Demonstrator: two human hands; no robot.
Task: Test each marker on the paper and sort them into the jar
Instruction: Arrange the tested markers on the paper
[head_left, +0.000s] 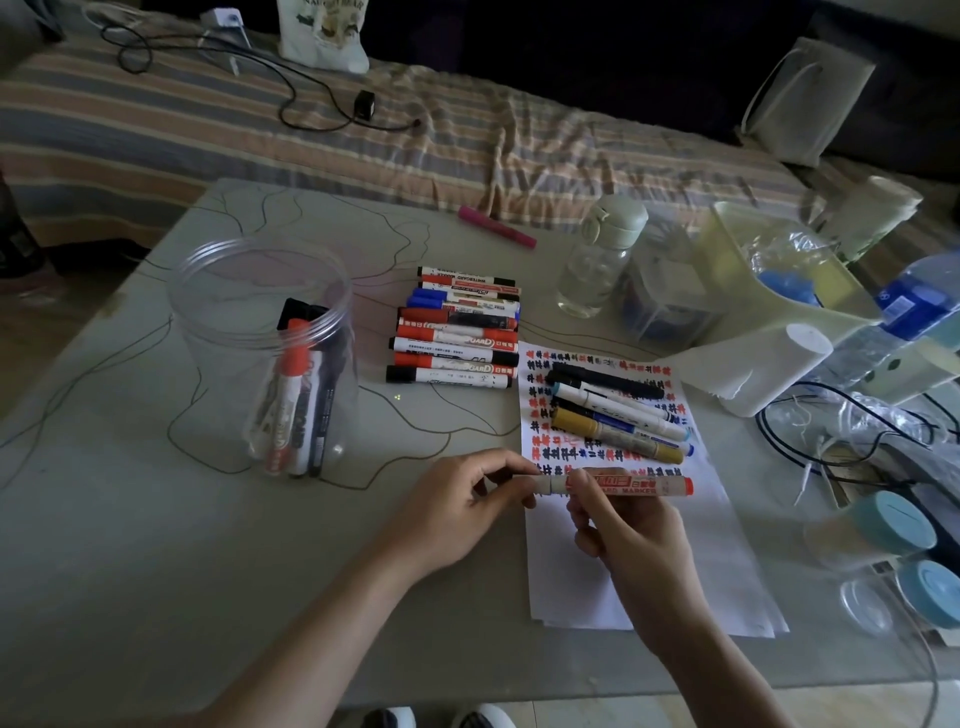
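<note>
Both hands meet over the white sheet of paper (639, 561), which is covered in its upper part with rows of red and black test marks. The right hand (631, 540) has its grip clenched around the barrel of a red-ended whiteboard marker (631, 486), held level above the sheet – its red end points right. The left hand (460, 501) pinches the marker's left end between thumb and fingertips; whether a cap is on there cannot be told.

On the grey surface (130, 545), to the left, stands a clear round plastic jar (265, 353) with a few markers leaning inside. A row of red, black and blue markers (457, 330) lies beside the jar, and four more pens (618, 413) rest on the sheet's upper part. A pink marker (496, 227) lies apart at the surface's far edge, by the striped bed (260, 135).
</note>
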